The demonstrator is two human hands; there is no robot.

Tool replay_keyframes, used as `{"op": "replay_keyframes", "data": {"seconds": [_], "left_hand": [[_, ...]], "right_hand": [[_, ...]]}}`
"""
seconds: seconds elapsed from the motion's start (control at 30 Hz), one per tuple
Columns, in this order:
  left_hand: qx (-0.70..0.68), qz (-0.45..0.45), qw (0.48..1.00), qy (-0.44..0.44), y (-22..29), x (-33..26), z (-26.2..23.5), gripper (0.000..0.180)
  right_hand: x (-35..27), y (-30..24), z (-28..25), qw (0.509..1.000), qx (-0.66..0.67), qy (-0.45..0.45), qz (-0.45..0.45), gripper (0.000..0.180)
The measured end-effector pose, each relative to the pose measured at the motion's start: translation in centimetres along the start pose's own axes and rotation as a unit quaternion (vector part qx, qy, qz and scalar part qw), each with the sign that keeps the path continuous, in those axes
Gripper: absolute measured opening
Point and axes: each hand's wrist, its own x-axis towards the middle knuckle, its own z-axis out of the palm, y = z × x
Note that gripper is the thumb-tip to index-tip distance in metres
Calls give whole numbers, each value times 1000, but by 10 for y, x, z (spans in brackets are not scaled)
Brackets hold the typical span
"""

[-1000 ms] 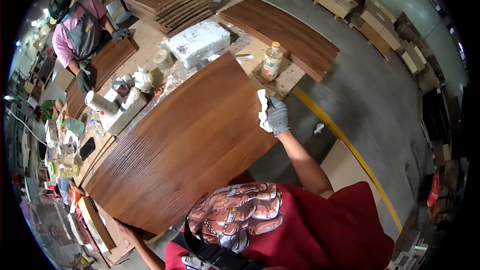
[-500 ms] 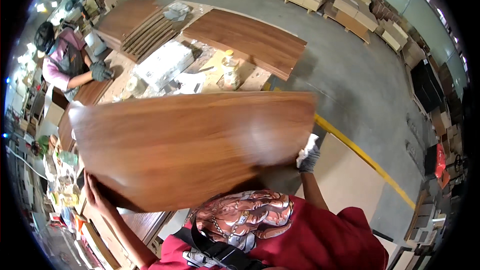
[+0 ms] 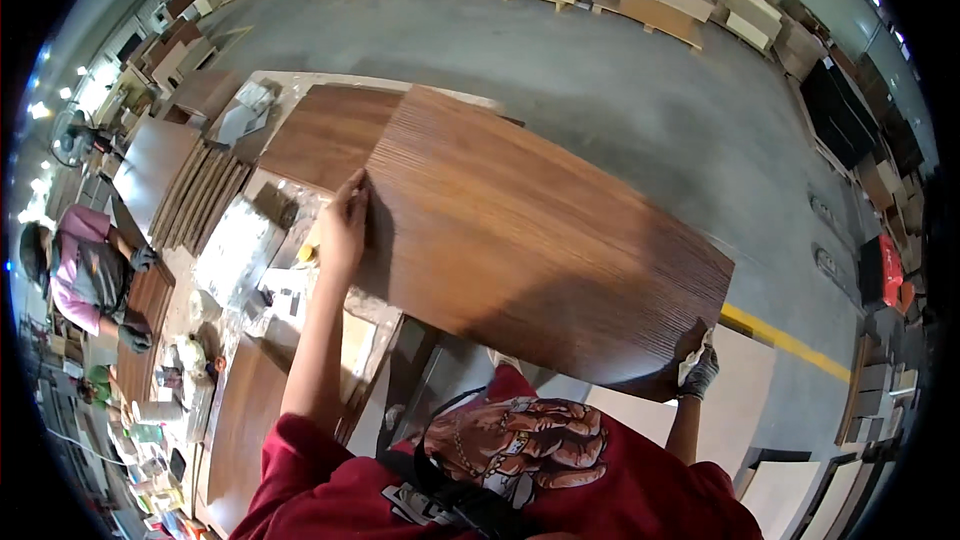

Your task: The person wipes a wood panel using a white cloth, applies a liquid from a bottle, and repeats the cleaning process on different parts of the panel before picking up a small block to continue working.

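Note:
A large brown wood-grain board (image 3: 530, 250) is held up at a slant in front of me, its far left end over a similar board (image 3: 325, 135) on the worktable. My left hand (image 3: 349, 215), bare, grips its left edge, with the fingers mostly behind the panel. At the lower right corner my right hand (image 3: 700, 372), in a grey glove, clasps the board's edge. A crumpled white cloth (image 3: 690, 362) is pinched there too, between the glove and the board.
On the worktable (image 3: 380, 315) are a white wrapped block (image 3: 240, 250) and a stack of panels (image 3: 200, 195). Across it a co-worker (image 3: 85, 270) in grey gloves handles another board (image 3: 145, 300). Pale sheets (image 3: 735, 390) lie at right, by a yellow floor line (image 3: 790, 342).
The board has swung from lying across in front of me to a slant, moving right and away. My left hand has risen with its left end. The co-worker's hands have moved apart.

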Motion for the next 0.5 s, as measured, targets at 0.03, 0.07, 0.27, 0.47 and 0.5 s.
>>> {"op": "replay_keyframes", "data": {"seconds": [0.03,0.07,0.27,0.47,0.5], "left_hand": [[-16,-13,1000,-10,-29,17,24,38],[8,-41,999,-28,-34,34,55,39],[131,-143,981,-29,-120,100,126,42],[341,19,939,48,-103,120,138,29],[365,54,928,48,-115,113,134,29]], "right_hand": [[5,-10,10,985,-117,127,20,33],[6,-20,21,989,-98,110,-22,29],[26,-44,103,986,-150,64,-19,31],[59,-39,154,992,-80,67,76,46],[62,-33,172,992,-81,45,84,46]]}}
